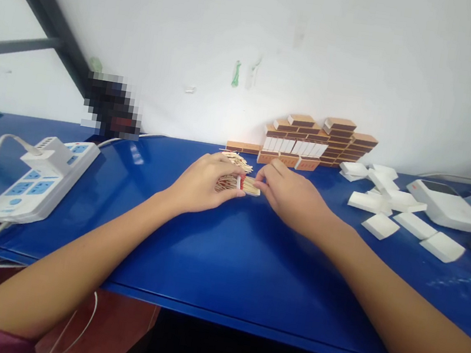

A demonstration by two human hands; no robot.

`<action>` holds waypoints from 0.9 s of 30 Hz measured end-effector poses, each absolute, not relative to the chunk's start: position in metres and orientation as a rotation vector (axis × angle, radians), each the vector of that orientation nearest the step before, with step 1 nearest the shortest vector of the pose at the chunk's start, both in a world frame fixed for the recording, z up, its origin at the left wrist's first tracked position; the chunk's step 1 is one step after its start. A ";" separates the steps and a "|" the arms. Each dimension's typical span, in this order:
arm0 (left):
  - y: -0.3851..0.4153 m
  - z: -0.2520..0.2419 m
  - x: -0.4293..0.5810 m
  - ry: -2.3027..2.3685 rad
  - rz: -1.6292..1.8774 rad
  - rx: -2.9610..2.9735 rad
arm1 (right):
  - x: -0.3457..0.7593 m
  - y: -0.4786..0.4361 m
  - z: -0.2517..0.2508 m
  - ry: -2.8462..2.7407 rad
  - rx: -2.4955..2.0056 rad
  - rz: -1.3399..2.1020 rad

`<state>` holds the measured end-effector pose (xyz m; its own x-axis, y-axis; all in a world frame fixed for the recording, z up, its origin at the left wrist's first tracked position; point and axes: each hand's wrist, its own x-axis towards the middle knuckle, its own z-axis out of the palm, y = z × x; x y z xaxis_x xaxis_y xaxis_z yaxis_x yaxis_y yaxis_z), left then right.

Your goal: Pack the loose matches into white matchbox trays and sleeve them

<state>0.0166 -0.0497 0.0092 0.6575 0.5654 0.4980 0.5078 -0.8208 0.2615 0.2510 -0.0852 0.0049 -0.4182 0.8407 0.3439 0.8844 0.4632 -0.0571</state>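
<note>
I see the left hand point(199, 182) pinching the left end of a small white tray point(238, 183), where red match heads show. Matches point(252, 183) lie lengthwise inside it. At the tray's other end I have the right hand point(294, 198), fingertips at the rim; I cannot tell whether they grip or only touch. Loose sticks point(238, 159) lie beyond the tray and under the left palm. Matchboxes point(299, 130) stand stacked by the wall point(173, 29). To their right I get scattered empties point(381, 226) and a white device point(445, 207). Far left, a power strip point(34, 192) sits on the blue table point(230, 265).
</note>
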 end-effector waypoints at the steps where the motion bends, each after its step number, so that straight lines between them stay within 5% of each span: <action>1: -0.050 0.010 0.017 0.898 0.886 2.766 | 0.251 -0.086 0.005 -2.406 -1.472 -0.201; 27: -0.040 0.017 0.008 1.013 1.066 2.632 | 0.241 -0.099 0.010 -2.033 -1.215 -0.091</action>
<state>0.0080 -0.0400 0.0172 0.5261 0.6290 0.5724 0.5400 -0.7670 0.3465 0.2405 -0.0986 0.0100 -0.2656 0.7279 0.6322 0.7815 0.5465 -0.3009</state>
